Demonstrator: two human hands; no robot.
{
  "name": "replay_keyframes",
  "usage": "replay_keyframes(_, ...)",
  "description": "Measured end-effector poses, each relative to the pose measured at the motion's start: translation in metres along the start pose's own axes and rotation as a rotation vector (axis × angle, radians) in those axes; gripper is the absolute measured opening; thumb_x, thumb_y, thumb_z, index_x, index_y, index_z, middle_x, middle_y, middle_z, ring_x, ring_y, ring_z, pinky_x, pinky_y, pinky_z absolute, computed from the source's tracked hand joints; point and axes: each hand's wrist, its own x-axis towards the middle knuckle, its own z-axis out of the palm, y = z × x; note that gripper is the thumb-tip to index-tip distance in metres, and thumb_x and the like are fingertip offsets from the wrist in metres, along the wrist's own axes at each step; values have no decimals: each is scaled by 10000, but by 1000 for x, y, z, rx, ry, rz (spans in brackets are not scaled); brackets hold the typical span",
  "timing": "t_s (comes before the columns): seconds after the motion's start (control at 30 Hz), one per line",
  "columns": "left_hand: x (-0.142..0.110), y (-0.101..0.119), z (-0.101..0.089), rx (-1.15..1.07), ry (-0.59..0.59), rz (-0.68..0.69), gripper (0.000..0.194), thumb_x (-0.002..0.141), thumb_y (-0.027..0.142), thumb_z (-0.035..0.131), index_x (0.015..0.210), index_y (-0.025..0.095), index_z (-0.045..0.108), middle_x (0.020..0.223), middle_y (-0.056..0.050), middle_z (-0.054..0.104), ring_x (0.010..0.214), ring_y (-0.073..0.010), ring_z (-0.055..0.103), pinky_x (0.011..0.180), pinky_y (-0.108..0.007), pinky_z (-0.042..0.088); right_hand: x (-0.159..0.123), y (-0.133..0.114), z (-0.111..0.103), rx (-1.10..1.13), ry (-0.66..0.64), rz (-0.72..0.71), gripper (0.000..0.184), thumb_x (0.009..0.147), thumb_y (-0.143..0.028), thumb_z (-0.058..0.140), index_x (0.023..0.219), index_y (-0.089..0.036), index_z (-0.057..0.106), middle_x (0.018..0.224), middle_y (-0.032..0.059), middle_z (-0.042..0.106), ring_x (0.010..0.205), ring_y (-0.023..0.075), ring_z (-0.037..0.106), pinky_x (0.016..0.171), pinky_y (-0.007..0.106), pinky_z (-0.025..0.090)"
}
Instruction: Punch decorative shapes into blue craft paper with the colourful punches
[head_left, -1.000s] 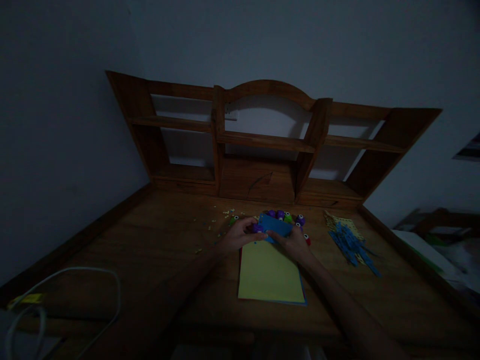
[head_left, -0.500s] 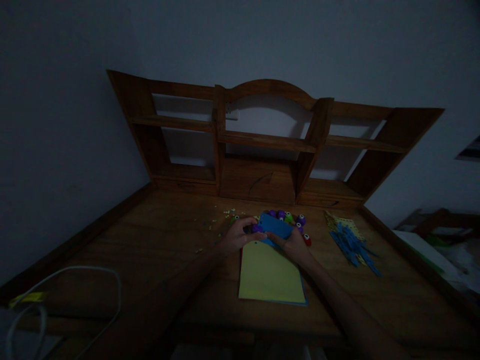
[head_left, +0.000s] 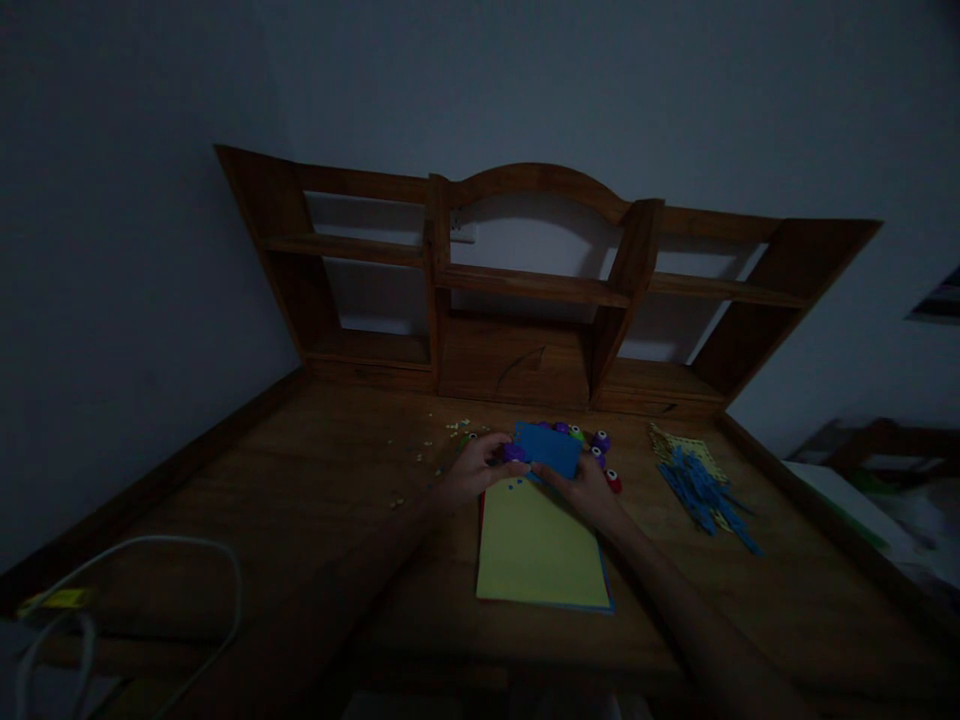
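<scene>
My left hand [head_left: 471, 470] is closed round a small purple paper punch [head_left: 514, 452] that sits on the left edge of a blue paper piece [head_left: 551, 447]. My right hand [head_left: 587, 487] pinches the lower edge of that blue piece and holds it just above the desk. A yellow sheet [head_left: 536, 547] lies flat below both hands, on top of other coloured sheets. Tiny blue dots [head_left: 513, 487] lie on the yellow sheet near my left thumb. Several more small punches, purple [head_left: 600, 439], green [head_left: 576, 433] and red [head_left: 614, 481], sit behind and to the right of the blue piece.
A pile of blue paper strips [head_left: 701, 487] on yellow perforated paper lies to the right. Small paper bits [head_left: 442, 435] are scattered to the left. A wooden shelf unit [head_left: 525, 290] stands at the desk's back. A white cable [head_left: 150, 580] loops at the near left.
The blue piece has tilted up slightly and a couple of small blue dots now lie on the yellow sheet beneath the punch. Both hands have stayed in place.
</scene>
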Motion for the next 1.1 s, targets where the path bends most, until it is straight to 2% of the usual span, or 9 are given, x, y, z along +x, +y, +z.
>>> replay_keyframes(0.1, 2, -6, 0, -29, 0, 2, 425, 685, 407, 764, 978, 144, 602, 943, -50, 605, 866, -189, 575, 760, -264, 442, 2, 1, -1, -11, 11, -33, 318, 771, -481, 609, 711, -169, 587, 719, 29, 644, 612, 159, 550, 580, 251, 442)
replay_keyframes(0.23, 4, -11, 1, -19, 15, 2, 404, 705, 405, 755, 979, 147, 608, 950, -49, 613, 879, -190, 577, 767, -264, 445, 5, 3, -2, -9, 31, 18, 360, 772, -510, 590, 663, -170, 540, 639, 18, 603, 540, 143, 508, 500, 237, 400)
replay_keyframes(0.37, 5, -10, 1, -51, 55, -10, 393, 727, 406, 738, 993, 140, 625, 981, -70, 627, 912, -200, 579, 793, -272, 442, 5, 2, -4, 1, 49, 5, 355, 765, -506, 593, 657, -172, 542, 624, 13, 596, 533, 141, 506, 500, 238, 402)
replay_keyframes(0.63, 5, 0, -2, -307, 149, -135, 409, 772, 497, 668, 929, 120, 640, 919, -100, 647, 844, -202, 615, 784, -298, 481, 5, 0, -6, 46, 88, 56, 344, 737, -497, 618, 732, -153, 626, 721, 48, 667, 589, 168, 572, 563, 268, 456)
replay_keyframes(0.8, 8, -8, -8, -539, 222, -178, 372, 789, 480, 655, 893, 124, 628, 851, -104, 647, 796, -205, 626, 786, -330, 501, 6, 4, -5, 57, 97, 51, 348, 736, -500, 631, 716, -153, 621, 720, 48, 666, 604, 169, 571, 568, 265, 454)
replay_keyframes(0.93, 9, -14, -13, -642, 241, -226, 349, 813, 477, 624, 824, 129, 614, 773, -82, 626, 712, -177, 614, 734, -306, 512, 5, 5, -4, 97, 75, 65, 351, 741, -502, 630, 737, -150, 616, 738, 49, 669, 600, 165, 570, 575, 267, 459)
replay_keyframes(1.1, 9, -8, -15, -733, 294, -318, 359, 847, 483, 573, 802, 128, 597, 742, -81, 615, 654, -175, 609, 638, -292, 523, 5, 5, -5, 89, 58, 80, 363, 745, -507, 625, 749, -144, 611, 737, 55, 662, 597, 165, 564, 565, 265, 453)
